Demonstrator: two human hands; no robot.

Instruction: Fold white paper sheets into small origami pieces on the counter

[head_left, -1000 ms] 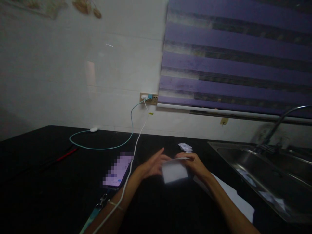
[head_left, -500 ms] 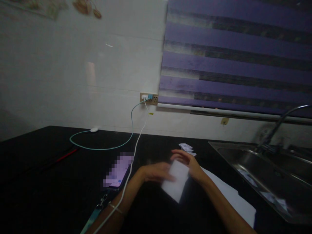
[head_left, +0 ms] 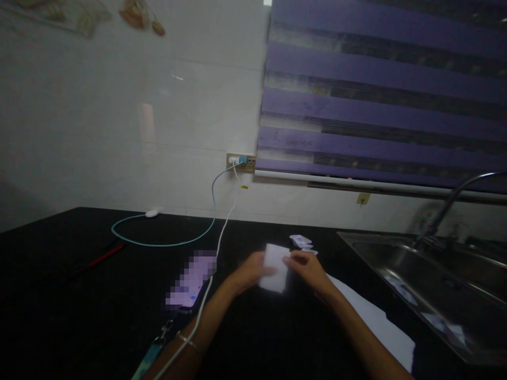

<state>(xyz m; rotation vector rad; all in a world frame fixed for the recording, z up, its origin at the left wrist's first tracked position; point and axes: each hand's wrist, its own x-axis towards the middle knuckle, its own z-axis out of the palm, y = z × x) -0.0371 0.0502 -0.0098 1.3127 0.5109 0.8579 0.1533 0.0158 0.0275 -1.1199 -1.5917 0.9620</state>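
Hiding: my left hand [head_left: 252, 269] fingers, gripping behind paper [head_left: 274, 284].
Right hand [head_left: 308, 267]: pinching its right edge, before table's [head_left: 285, 338] back edge.

Phone [head_left: 198, 272] left of sink [head_left: 396, 256]

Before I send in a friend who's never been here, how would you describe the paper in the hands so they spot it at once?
Start at the dark counter left of the sink. There, the left hand and right hand hold a small white paper. Unlike the loose papers beyond the right hand and the larger paper by the right forearm, it is held.
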